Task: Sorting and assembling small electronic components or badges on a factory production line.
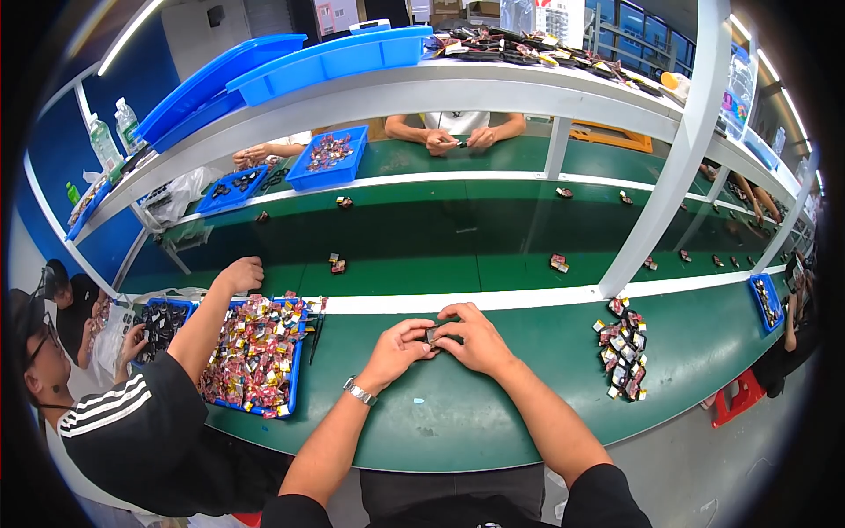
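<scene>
Two hands, the left hand and right hand, pinch one small dark boxy part between curled fingertips, above the green belt near its white-striped far edge. It looks light, rigid and easily fumbled; gripping its short ends seems safest.

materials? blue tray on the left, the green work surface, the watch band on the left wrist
Blue tray: looks like moulded plastic, uniform colour, slight sheen. Green work surface: probably a matte rubbery belt or mat, soft reflections only. Watch band on the left hand: seemingly metal, silvery links glinting.
</scene>
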`<state>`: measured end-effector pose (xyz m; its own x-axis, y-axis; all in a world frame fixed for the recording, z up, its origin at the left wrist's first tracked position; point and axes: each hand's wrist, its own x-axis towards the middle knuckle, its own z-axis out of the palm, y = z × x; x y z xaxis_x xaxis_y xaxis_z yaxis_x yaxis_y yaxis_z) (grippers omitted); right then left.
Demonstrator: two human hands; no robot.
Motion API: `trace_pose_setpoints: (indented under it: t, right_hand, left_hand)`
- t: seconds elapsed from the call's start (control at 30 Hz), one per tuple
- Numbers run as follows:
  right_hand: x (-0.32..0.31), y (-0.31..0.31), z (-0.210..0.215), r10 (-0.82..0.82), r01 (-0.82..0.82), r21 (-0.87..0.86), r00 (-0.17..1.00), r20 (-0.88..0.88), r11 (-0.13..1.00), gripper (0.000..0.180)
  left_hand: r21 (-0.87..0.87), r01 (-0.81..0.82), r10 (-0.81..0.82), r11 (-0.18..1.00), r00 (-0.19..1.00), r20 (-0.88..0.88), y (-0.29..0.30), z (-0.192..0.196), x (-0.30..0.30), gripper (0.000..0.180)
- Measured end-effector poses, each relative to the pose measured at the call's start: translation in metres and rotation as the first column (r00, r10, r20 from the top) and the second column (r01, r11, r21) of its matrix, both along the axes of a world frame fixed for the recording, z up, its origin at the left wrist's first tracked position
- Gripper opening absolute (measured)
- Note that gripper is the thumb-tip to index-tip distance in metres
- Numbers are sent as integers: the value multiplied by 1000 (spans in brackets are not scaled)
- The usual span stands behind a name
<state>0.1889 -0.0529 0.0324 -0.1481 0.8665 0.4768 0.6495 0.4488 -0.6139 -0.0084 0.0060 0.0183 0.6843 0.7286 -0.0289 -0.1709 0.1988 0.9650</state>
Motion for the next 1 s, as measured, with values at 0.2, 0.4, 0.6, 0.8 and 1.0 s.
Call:
trace_pose_setpoints:
  t: [0.2,0.4,0.6,0.8,1.0]
  right_hand:
    - [-6,-3,3,-28,27,-50,999,-21,998,11]
    - [-4,-9,8,72,-75,-65,996,-48,995,12]
    - [-15,-8,-3,-29,31,11,987,-157,999,11]
    - [-17,-8,-6,-60,60,0,989,-136,998,11]
    - [-25,-6,-13,-107,103,-29,970,-220,994,12]
  left_hand:
    - [20,10,-9,1000,1000,-19,-1,3,0,36]
    - [10,20,-19,1000,997,-80,-1,4,0,34]
    - [-32,10,-10,999,1000,-7,0,3,-1,33]
    - [-41,26,-26,999,1000,-2,0,1,-1,31]
    - [-43,1,-1,999,1000,2,-1,1,-2,29]
